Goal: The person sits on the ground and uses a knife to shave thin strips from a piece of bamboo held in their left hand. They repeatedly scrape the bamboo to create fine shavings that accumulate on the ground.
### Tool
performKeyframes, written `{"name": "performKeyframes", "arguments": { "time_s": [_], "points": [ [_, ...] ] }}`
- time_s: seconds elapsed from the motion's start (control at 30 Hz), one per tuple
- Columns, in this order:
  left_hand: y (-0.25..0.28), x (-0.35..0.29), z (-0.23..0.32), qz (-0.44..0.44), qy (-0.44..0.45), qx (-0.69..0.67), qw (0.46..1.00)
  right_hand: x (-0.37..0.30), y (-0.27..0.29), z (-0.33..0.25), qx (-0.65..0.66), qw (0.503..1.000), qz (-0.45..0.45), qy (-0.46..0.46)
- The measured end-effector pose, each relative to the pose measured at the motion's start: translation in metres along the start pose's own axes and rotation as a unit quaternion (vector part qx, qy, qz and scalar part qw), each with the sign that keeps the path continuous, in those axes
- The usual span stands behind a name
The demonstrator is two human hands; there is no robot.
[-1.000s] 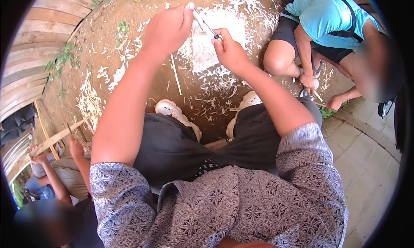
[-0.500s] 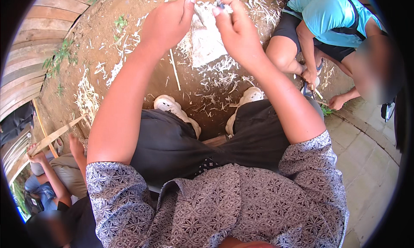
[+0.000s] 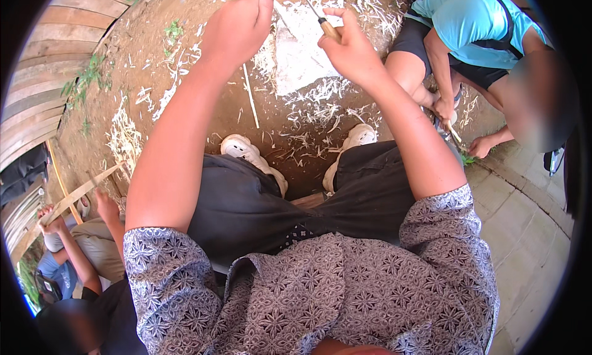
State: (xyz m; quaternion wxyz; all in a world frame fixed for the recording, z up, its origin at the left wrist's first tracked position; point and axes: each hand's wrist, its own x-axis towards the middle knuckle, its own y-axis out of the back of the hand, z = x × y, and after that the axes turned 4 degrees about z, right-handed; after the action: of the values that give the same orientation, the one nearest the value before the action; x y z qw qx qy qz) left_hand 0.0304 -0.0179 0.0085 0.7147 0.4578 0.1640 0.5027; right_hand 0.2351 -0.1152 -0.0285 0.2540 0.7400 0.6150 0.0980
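Observation:
My right hand is closed round the wooden handle of a knife. Its thin, dark blade points up and left, towards the top edge of the view. Across from it, my left hand is closed, thumb uppermost. A thin pale strip shows just beside its thumb and seems to be held there; the fingers' grip is mostly hidden. Beyond and below both hands, a whitish sheet lies on the ground, strewn with shavings.
Pale shavings litter the brown soil around my white shoes. A thin stick lies below my left hand. At right, a crouching person in a blue shirt works close by; another at lower left holds a long wooden strip.
My right hand has moved right and slightly down with the knife, away from my left hand, baring the handle. My left hand has shifted slightly left and up.

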Motion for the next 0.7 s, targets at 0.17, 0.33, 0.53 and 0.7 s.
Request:
{"name": "performKeyframes", "arguments": {
  "time_s": [0.17,0.33,0.53,0.7],
  "points": [
    [-0.003,0.000,0.000,0.046,-0.036,-0.044,0.997,-0.020,-0.006,-0.024,0.161,0.963,0.124,0.175],
    [-0.001,0.000,0.005,0.020,-0.032,0.001,0.999,-0.024,-0.014,-0.026,-0.089,0.995,0.032,0.028],
    [0.001,0.001,0.008,0.016,-0.024,0.006,1.000,-0.024,-0.011,-0.021,0.057,0.949,0.220,0.220],
    [0.001,0.000,0.008,0.014,-0.022,0.016,1.000,-0.027,-0.020,-0.012,-0.076,0.995,0.031,0.062]
  ]
}}
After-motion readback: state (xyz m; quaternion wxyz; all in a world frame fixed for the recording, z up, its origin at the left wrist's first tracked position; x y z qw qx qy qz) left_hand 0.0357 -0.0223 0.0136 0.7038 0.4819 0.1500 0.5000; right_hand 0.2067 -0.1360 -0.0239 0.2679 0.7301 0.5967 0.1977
